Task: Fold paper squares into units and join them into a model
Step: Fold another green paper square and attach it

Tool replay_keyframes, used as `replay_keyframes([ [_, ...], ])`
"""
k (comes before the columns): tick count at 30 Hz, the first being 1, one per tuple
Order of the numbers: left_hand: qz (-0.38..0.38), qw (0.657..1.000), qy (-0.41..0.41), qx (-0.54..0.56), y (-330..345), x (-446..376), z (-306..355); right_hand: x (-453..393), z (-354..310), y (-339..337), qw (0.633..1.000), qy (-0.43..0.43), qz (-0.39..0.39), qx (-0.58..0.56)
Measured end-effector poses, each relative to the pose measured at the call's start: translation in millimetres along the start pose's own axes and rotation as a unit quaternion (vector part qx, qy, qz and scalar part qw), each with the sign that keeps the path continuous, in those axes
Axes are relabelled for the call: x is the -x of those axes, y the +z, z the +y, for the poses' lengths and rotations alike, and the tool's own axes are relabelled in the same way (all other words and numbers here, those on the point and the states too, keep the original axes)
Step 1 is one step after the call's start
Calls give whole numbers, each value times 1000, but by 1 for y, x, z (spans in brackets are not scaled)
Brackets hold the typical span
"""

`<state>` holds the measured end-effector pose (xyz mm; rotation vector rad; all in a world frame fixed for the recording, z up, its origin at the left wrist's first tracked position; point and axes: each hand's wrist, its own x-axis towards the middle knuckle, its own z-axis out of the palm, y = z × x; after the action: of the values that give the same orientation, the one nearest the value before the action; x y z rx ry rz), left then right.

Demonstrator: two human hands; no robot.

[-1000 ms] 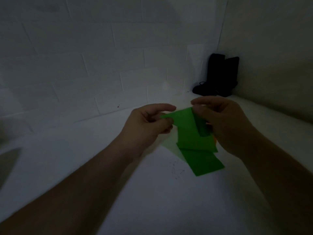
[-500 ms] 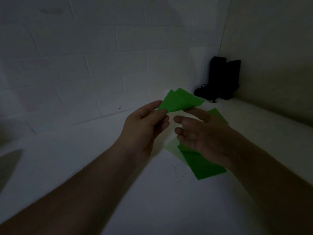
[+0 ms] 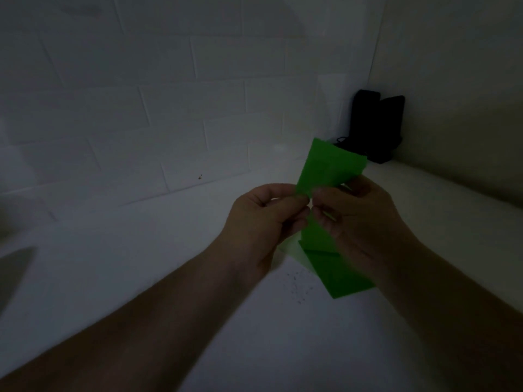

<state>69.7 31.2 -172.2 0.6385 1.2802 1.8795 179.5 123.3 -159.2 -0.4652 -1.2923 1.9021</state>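
Green paper piece (image 3: 329,169) held up in the air above the white table (image 3: 141,264), just nearer than the dark object in the far corner.

Head view: dim light, some blur.
- L hand (image 3: 263,222): thumb + forefinger pinching the piece's lower left corner; other fingers curled under.
- R hand (image 3: 359,219): fingertips pinching the piece's lower edge, right beside the L fingertips, nearly touching. Fingers curled; exact grip hard to read w/ blur.
- Piece stands roughly upright, tilted a bit right, upper edge free.
- Green paper stack (image 3: 336,267) flat on table directly below the held piece, partly hidden by R hand; a paler sheet (image 3: 291,248) peeks out at its left edge.
- Dark object (image 3: 373,125) upright in the corner where the brick wall (image 3: 169,108) meets the side wall, beyond the held piece.
- Small dark specks on table, just left of the stack.
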Motion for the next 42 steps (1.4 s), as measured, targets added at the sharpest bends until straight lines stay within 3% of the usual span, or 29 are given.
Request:
replay_keyframes([
  [5, -10, 994, 32, -104, -3, 1, 1, -6, 1, -6, 999, -1, 25, 38],
  [10, 20, 968, 153, -199, -8, 1, 3, -6, 1, -8, 997, -22, 20, 73],
  [16, 9, 949, 224, -223, -10, 2, 2, -3, 2, -5, 997, -36, -5, 67],
  [32, 1, 976, 166, -139, -9, 1, 7, -2, 5, -7, 992, 4, -45, 116],
  [38, -59, 979, 146, -129, -10, 1, 8, -6, 0, -13, 994, 12, -33, 106],
  [42, -61, 980, 138, -127, -14, -2, 10, -8, -4, -16, 994, 38, -56, 89],
])
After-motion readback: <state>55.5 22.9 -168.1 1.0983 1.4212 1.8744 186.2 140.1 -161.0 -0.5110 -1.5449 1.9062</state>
